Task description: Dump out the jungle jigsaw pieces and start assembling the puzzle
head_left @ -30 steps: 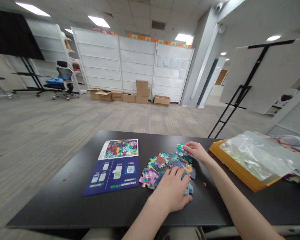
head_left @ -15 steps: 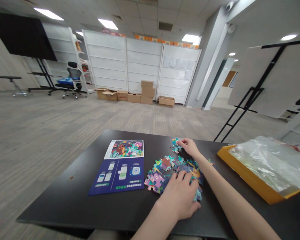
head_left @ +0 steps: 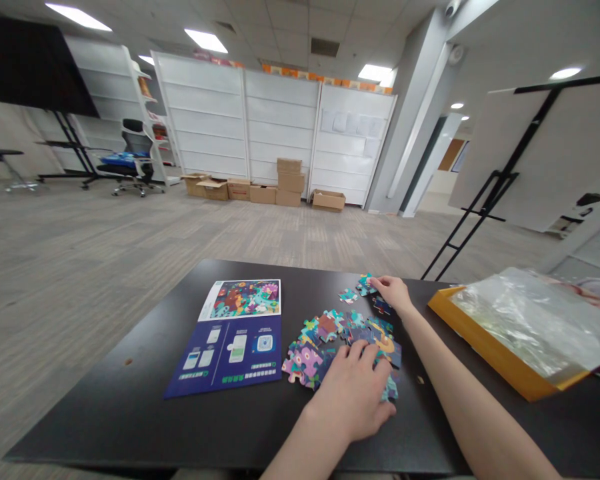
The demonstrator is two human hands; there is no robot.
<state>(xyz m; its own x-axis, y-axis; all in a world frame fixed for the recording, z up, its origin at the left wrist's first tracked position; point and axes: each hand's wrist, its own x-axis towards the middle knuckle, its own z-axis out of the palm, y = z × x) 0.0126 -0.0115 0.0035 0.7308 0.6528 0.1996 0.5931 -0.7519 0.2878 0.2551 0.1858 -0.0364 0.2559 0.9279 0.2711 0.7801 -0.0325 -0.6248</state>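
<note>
Joined puzzle pieces (head_left: 305, 360) form a colourful patch on the dark table. My left hand (head_left: 355, 383) lies over the patch's lower right part with its fingers spread. Beyond the patch, my right hand (head_left: 391, 292) has its thumb and fingers closed at the edge of a teal piece (head_left: 365, 285). A separate teal piece (head_left: 349, 295) lies just left of it, and a dark piece (head_left: 381, 305) lies below the right hand. To the left is a leaflet (head_left: 237, 333) with a coloured picture at its top.
On the table's right stands a yellow-edged box (head_left: 495, 347) with clear plastic (head_left: 535, 320) over it. A small brown scrap (head_left: 129, 362) lies on the table (head_left: 130, 413) at left. Cardboard boxes (head_left: 290, 183) stand by distant shelves.
My right hand has moved slightly right with a teal piece, which now sits apart from the other teal piece. The dark piece shows below that hand. My left hand stays on the patch.
</note>
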